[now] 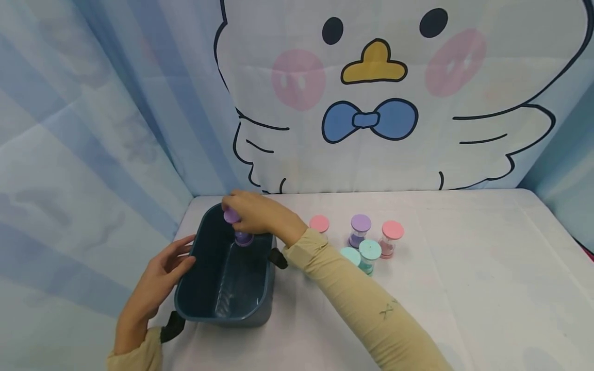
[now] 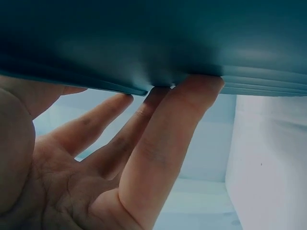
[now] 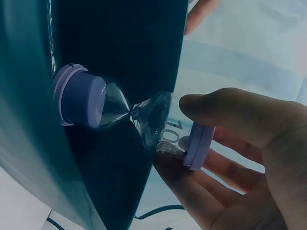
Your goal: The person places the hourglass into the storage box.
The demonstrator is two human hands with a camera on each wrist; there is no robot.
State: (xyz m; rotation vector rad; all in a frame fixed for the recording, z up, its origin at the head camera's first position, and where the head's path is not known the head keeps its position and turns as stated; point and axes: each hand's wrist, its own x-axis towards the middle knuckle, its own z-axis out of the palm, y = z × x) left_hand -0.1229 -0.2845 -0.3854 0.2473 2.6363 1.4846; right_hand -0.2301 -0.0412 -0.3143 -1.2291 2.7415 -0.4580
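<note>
My right hand (image 1: 252, 210) holds a purple-capped sand timer (image 3: 115, 108) by its upper end, between thumb and fingers. The timer is upright inside the dark blue plastic bin (image 1: 271, 296), near its far end; purple sand fills its lower bulb, and "10" is printed on the glass. At the bin's left side, my left hand (image 1: 160, 278) touches the wall and rim with extended fingers. Its fingertips (image 2: 204, 88) press against the bin in the left wrist view.
Right of the bin stand more sand timers: a pink one (image 1: 319, 223) partly behind the right sleeve, a purple one (image 1: 360, 229), another pink one (image 1: 391, 237) and two mint ones (image 1: 369, 252). A white-clothed table (image 1: 487, 268) stretches right; printed curtains (image 1: 371, 159) hang behind.
</note>
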